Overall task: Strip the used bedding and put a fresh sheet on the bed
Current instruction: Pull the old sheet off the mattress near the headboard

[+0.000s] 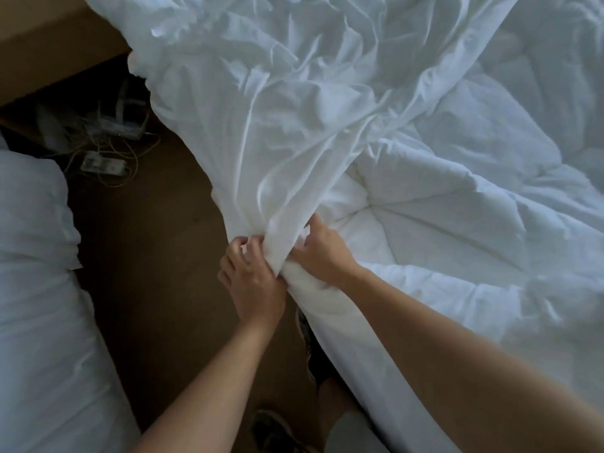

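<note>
1. Head view, task things: a thin, creased white sheet (261,125) runs from 12 o'clock down to the middle of the frame. There it narrows into a gathered bunch. A puffy quilted duvet (441,207) fills the side from 1 to 4 o'clock. The sheet lies over its upper left part.
2. Left hand (251,282): it sits just below centre, towards 6 o'clock, with its back to the camera. Its fingers curl round the sheet's gathered bunch and hold it tight.
3. Right hand (322,253): it is just beside the left, on its 3 o'clock side, at the duvet's near corner. Its fingers dig into the padded corner and grip it, and the thumb points to 12 o'clock along the sheet's edge. The bunch of sheet runs between the two hands.
4. Both bare forearms come in from 5 and 6 o'clock.
5. Rest: a brown floor (157,256) runs through the middle from 10 to 6 o'clock. More white bedding (36,289) lies at 8 to 9 o'clock. Tangled cables (104,152) lie on the floor at 10 o'clock, below a brown panel (49,37) at 11 o'clock. A dark shoe (277,429) shows at 6 o'clock.
</note>
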Available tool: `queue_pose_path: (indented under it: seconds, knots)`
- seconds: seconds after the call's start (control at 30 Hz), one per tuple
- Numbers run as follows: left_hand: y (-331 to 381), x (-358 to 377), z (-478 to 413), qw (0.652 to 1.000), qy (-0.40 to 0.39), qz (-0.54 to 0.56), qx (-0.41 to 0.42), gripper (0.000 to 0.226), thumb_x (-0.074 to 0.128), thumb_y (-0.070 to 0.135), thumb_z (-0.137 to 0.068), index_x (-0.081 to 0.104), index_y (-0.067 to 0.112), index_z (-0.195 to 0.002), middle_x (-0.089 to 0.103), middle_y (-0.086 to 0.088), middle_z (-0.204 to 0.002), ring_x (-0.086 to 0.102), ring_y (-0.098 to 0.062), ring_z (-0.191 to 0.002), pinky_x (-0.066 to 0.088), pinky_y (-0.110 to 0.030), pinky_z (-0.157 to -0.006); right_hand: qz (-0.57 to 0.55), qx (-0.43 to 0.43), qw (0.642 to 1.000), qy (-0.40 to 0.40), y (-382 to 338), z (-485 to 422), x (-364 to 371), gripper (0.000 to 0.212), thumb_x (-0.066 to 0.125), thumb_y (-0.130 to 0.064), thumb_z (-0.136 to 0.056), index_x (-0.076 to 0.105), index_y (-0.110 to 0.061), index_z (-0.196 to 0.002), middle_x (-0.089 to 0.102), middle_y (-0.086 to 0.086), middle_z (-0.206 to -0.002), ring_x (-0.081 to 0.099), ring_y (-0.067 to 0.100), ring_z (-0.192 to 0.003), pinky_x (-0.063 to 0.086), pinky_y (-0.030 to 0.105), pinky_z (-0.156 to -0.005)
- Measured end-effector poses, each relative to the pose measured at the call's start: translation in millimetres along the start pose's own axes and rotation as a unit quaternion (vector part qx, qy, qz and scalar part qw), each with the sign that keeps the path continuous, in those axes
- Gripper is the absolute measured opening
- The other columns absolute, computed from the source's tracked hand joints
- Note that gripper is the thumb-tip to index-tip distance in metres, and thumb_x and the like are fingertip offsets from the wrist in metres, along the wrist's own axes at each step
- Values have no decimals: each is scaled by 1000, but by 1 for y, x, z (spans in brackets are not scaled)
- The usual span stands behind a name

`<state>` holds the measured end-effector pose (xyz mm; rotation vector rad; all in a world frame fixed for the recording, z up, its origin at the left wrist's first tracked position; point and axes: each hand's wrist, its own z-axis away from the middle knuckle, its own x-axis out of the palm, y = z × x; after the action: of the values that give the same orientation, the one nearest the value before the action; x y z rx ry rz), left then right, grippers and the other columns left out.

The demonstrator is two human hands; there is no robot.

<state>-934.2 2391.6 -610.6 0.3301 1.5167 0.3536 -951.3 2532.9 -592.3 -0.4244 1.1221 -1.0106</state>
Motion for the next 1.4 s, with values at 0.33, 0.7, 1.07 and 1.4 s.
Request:
queue_pose_path:
  seconds: [0.33, 0.7, 1.07, 1.4]
  knots:
    - [20, 11, -5, 990, -56, -50, 123, 76, 84, 9, -63, 48, 15, -129, 46, -11, -138, 43, -32, -125, 38, -48, -107, 274, -213, 916, 202, -10, -95, -97, 19, 68, -7, -73, 65, -8, -92, 66, 17, -94, 65, 42, -91, 41, 39, -83]
    - [77, 6, 4, 974, -80, 1, 210, 54, 66, -10, -64, 67, 15, -112, 56, -6, -111, 50, -28, -101, 51, -40, -88, 416, -43, 907, 57, 150, 42, -153, 74, 71, -72, -72, 60, -16, -120, 72, 12, -99, 69, 37, -89, 51, 43, -77]
    - [50, -4, 19, 989, -31, 19, 143, 29, 63, -2, -74, 64, 10, -101, 54, -10, -109, 50, -28, -95, 50, -38, -78, 327, -169, 928, -52, 48, 34, -66, 54, 52, -14, -84, 56, -33, -134, 68, 17, -93, 65, 41, -87, 47, 38, -67]
    - [70, -5, 1, 977, -108, 44, 179, 16, 41, 1, -64, 54, 5, -56, 54, -7, -54, 45, -27, -56, 35, -33, -61, 354, -90, 883, -295, 23, 50, -116, 18, 65, -35, -84, 62, -18, -79, 66, 2, -91, 61, 24, -84, 41, 29, -65]
